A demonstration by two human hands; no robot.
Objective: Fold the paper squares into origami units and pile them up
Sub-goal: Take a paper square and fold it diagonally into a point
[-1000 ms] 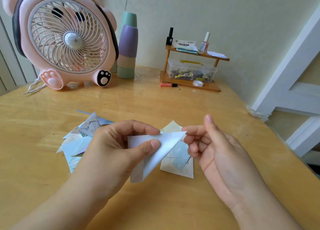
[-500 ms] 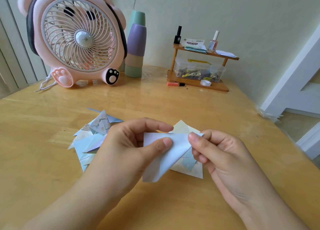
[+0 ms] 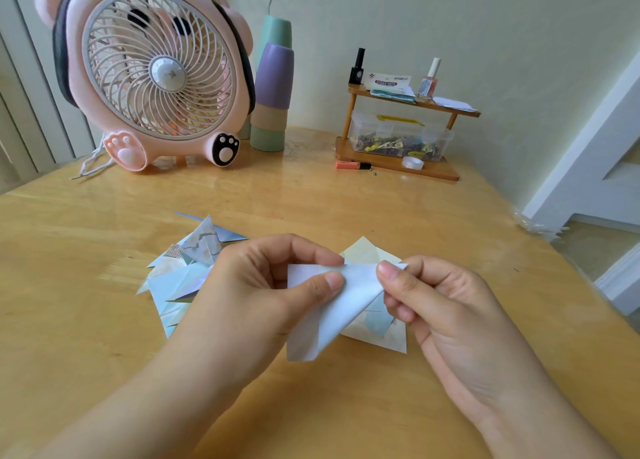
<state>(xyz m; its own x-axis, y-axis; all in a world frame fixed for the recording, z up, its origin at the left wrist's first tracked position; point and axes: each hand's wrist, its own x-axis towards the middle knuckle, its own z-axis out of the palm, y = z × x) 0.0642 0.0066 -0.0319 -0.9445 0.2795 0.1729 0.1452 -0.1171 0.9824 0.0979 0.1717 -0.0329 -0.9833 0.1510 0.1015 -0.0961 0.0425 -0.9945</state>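
Observation:
I hold a pale, partly folded paper (image 3: 343,306) above the wooden table (image 3: 346,202). My left hand (image 3: 256,296) pinches its left part between thumb and fingers. My right hand (image 3: 440,306) pinches its upper right corner with thumb and forefinger. Under the held paper lie flat paper squares (image 3: 381,334) in pale yellow and blue. A pile of folded units (image 3: 183,268) in blue and grey prints sits to the left, partly hidden behind my left hand.
A pink bear-shaped fan (image 3: 156,71) stands at the back left with its cord beside it. Stacked pastel cups (image 3: 273,88) are next to it. A small wooden shelf (image 3: 398,161) at the back right carries nail polish bottles, a clear box, tape and an orange marker (image 3: 351,164).
My right hand moved from apart onto the paper's right corner and now pinches it. The view has shifted slightly, and the paper's right tip is bent over.

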